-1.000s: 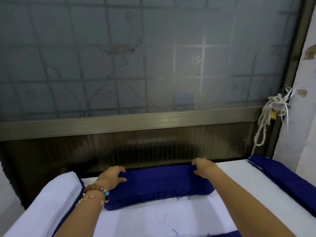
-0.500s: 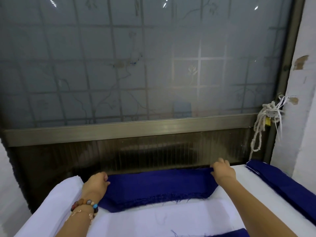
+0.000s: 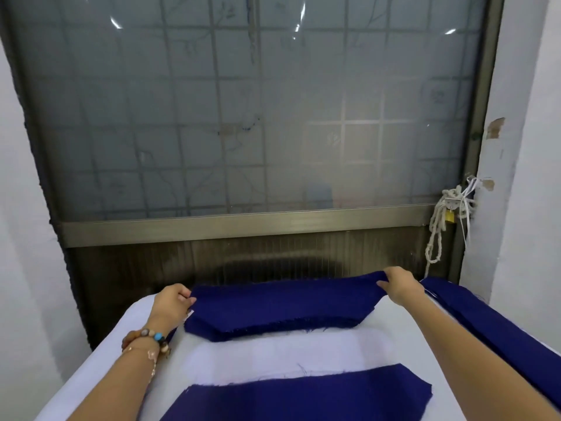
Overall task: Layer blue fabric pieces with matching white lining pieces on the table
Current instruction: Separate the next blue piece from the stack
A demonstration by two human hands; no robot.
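Observation:
A dark blue fabric piece (image 3: pixel 282 308) lies stretched across the far end of the table. My left hand (image 3: pixel 171 302) pinches its left end. The right end is gripped by my right hand (image 3: pixel 400 287), slightly raised. White lining fabric (image 3: pixel 282 354) covers the table under it. A second blue piece (image 3: pixel 303 396) lies nearer to me on the white.
A pile of blue fabric (image 3: pixel 501 326) runs along the table's right edge. White fabric (image 3: pixel 100 369) drapes over the left edge. Right behind the table stands a frosted glass door (image 3: pixel 258 117) with a rope and padlock (image 3: pixel 449 214) at its right.
My hands have moved apart, pulling the blue piece out wider along the far edge. The view has tilted, showing the nearer blue piece.

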